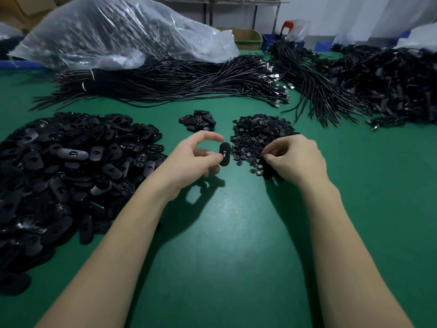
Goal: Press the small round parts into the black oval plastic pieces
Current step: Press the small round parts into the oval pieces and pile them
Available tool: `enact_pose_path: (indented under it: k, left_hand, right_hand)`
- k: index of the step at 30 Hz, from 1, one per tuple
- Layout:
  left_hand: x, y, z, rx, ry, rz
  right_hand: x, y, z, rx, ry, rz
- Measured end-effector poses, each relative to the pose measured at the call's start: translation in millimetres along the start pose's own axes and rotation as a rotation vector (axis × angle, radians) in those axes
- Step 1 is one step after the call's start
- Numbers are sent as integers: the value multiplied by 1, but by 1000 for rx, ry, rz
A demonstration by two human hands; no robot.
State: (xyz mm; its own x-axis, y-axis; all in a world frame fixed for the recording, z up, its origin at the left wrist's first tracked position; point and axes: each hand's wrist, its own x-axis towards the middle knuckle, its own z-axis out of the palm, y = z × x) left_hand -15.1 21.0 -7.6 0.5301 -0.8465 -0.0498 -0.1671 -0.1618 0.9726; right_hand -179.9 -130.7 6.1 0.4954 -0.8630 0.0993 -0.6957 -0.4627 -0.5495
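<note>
My left hand holds one black oval plastic piece upright between thumb and fingers, above the green table. A large heap of the same oval pieces lies at the left. To the right sits a pile of small round parts. My right hand is down on the near edge of that pile, its fingertips pinched together among the parts; whether a part is between them is hidden. A small stack of oval pieces lies beyond my hands.
Bundles of black cables stretch across the back of the table, with more cables heaped at the right. A big clear plastic bag lies at the back left. A cardboard box stands behind.
</note>
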Motion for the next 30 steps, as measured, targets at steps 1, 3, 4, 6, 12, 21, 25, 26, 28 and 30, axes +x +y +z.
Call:
enact_pose_path:
  k: [1,3,4,6,12,21,25,26,28,30]
  left_hand:
    - [-1,0,-1,5,-8,16]
    - [-1,1,-1,-10,-1,17]
    - [-1,1,0,-27,7,7]
    - [-1,3,1,-85,13,-26]
    - [-1,6,3,-201,81,-98]
    - [-1,9,-2,-83,200,-90]
    - [-1,9,-1,-80,212,-88]
    - [-1,9,-1,-87,214,-87]
    - [-1,9,-1,-100,216,-85]
    - [-2,9,-2,-107,218,-81]
  right_hand:
    - [0,0,0,21,21,-2]
    - [1,3,0,56,36,-3]
    - [2,5,0,79,31,-9]
    - [5,9,0,205,9,-30]
    - [-4,-6,-4,731,-251,-103]
    - [-10,-30,8,749,-261,-93]
    - [-11,-36,12,756,-249,-45]
    - [-11,-37,12,755,-251,-40]
    - [-11,-38,13,763,-244,-36]
    - [-12,-40,14,764,-238,-29]
